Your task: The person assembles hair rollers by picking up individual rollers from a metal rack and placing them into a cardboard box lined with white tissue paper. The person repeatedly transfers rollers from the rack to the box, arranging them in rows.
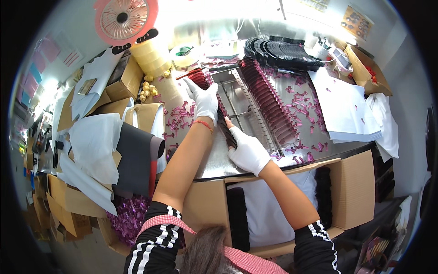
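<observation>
A metal rack (pixel 237 98) with slotted rails lies on the worktable. Along its right rail stands a dense row of dark reddish, lens-like plates (pixel 269 102) with pink bits at their edges. My left hand (pixel 204 101), in a white glove, closes over a shorter row of similar red plates (pixel 199 78) at the rack's far left. My right hand (pixel 248 150), also gloved with bare fingertips, grips dark plates (pixel 226 130) at the near left side of the rack. How many plates each hand holds is hidden. Small pink plastic pieces (pixel 182 114) lie scattered on both sides.
Black curved pieces (pixel 278 52) are stacked at the back. White sheets (pixel 344 109) lie right, tape rolls (pixel 153 57) and a pink fan (pixel 122 17) back left. An open cardboard box (pixel 356 189) stands against the table's front edge; purple pieces (pixel 130 217) fill another box.
</observation>
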Motion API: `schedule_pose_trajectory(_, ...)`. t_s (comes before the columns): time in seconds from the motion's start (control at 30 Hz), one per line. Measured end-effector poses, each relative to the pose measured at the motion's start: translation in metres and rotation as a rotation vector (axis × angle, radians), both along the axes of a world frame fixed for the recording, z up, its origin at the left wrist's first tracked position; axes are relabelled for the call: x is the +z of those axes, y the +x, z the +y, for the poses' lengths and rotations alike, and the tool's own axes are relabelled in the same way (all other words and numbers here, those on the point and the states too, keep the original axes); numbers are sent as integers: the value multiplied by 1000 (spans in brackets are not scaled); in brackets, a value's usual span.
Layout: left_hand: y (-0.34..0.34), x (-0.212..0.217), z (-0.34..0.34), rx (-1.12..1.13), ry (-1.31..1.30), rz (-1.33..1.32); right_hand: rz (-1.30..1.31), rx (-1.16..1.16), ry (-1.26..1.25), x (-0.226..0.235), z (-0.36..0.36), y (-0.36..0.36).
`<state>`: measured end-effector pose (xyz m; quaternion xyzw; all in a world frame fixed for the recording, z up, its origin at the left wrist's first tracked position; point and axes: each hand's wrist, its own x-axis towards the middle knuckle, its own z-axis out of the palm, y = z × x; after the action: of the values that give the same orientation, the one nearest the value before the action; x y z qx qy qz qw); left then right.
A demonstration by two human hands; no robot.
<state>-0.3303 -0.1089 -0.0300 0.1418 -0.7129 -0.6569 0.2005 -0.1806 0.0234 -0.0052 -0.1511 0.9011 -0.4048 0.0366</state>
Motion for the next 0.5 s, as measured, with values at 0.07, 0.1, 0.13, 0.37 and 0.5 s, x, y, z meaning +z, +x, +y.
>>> schedule_pose_trajectory(0.07, -5, 3, 1, -33, 46, 16, 0, -6, -3, 0, 0, 1)
schedule_pose_trajectory(0.1, -12, 3, 1, -24, 49, 14, 28, -10, -11, -2, 1, 0)
schedule_pose_trajectory(0.13, -18, 4, 2, -27, 63, 0, 36, -12, -11, -2, 1, 1)
schedule_pose_trajectory(0.37, -65, -8, -7, -33, -4, 47, 17, 29, 14, -6, 7, -2)
schedule_pose_trajectory(0.5, -95, -12, -10, 28, -193, 77, 57, 28, 12, -9, 9, -2)
